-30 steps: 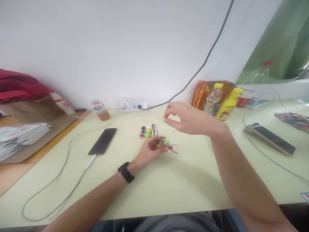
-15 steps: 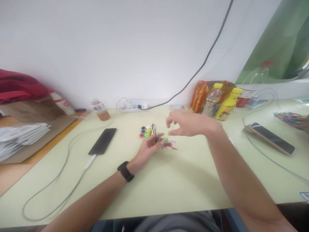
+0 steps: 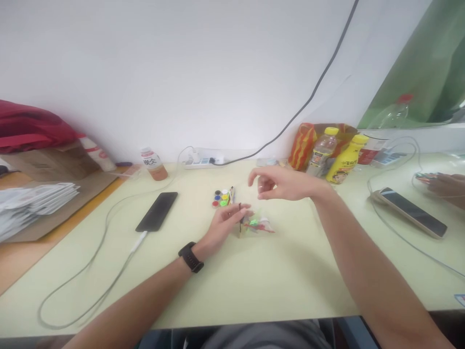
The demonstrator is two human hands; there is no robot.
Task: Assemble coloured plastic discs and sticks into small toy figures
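My left hand [image 3: 228, 218], with a black watch on the wrist, is closed around a small see-through object [image 3: 256, 224] with green, red and white parts, low over the table. A thin dark upright stick [image 3: 240, 220] shows by its fingertips; blur hides what kind of object this is. Above and to the right of it hovers my right hand [image 3: 278, 183], its fingers bent and thumb apart from the index finger, with nothing visible between them. Just behind my left hand stand small paint pots [image 3: 220, 198] with coloured lids, and slim brush-like sticks [image 3: 231, 194] beside them.
A black phone [image 3: 157, 212] on a charging cable lies at left, a drink bottle [image 3: 154, 165] behind it. Yellow-capped bottles [image 3: 341, 160] and a striped bag [image 3: 302, 145] stand back right. Another phone [image 3: 413, 212] lies at right, near another person's hand [image 3: 445, 186].
The see-through object in my left hand has turned and shifted slightly right and down. My right hand's fingers have curled more. Another person's hand has come in at the far right.
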